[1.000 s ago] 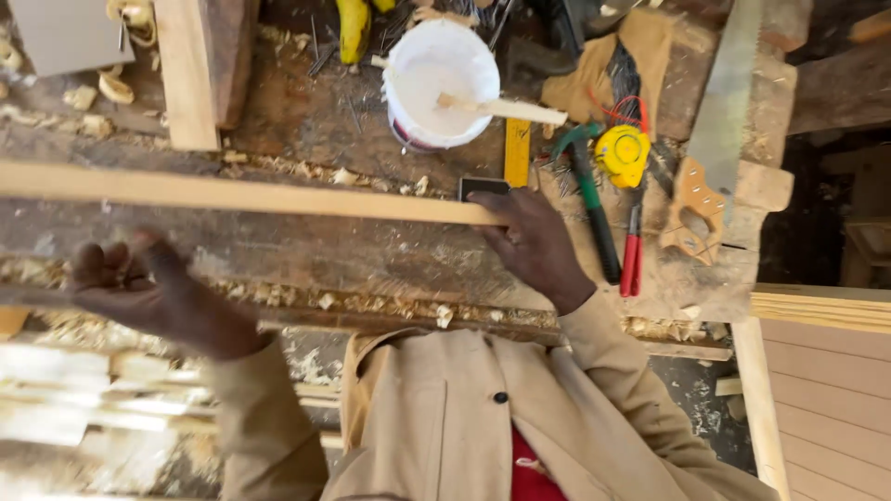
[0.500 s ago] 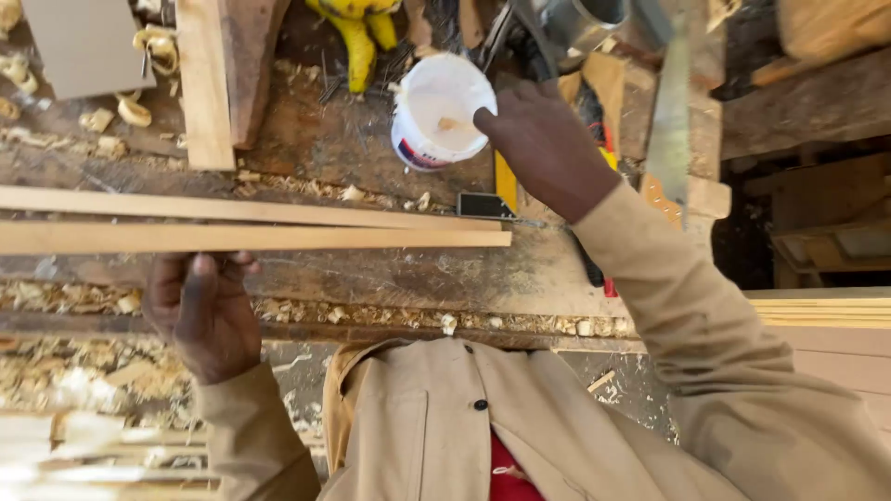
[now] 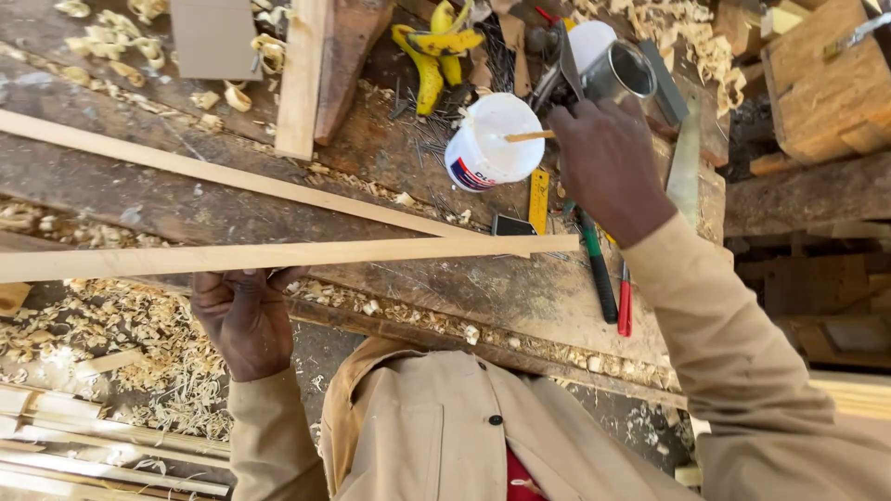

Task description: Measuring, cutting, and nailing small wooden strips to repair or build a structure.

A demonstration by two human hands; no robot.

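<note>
Fingers of left hand (image 3: 243, 315) grip wooden strip (image 3: 278, 257); right hand (image 3: 608, 167) holds glue stick (image 3: 529, 136).

A tan, collared work jacket (image 3: 445, 436) with dark buttons (image 3: 496, 419) is being worn, long sleeves reaching both wrists. A red garment (image 3: 520, 473) is being shown beneath it. Both the left hand (image 3: 243, 315) and right hand (image 3: 608, 167) are being left bare.

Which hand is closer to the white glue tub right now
Right. The right hand is at the white tub, its fingers on the stick in it. The left hand is farther off, holding the long wooden strip.
</note>
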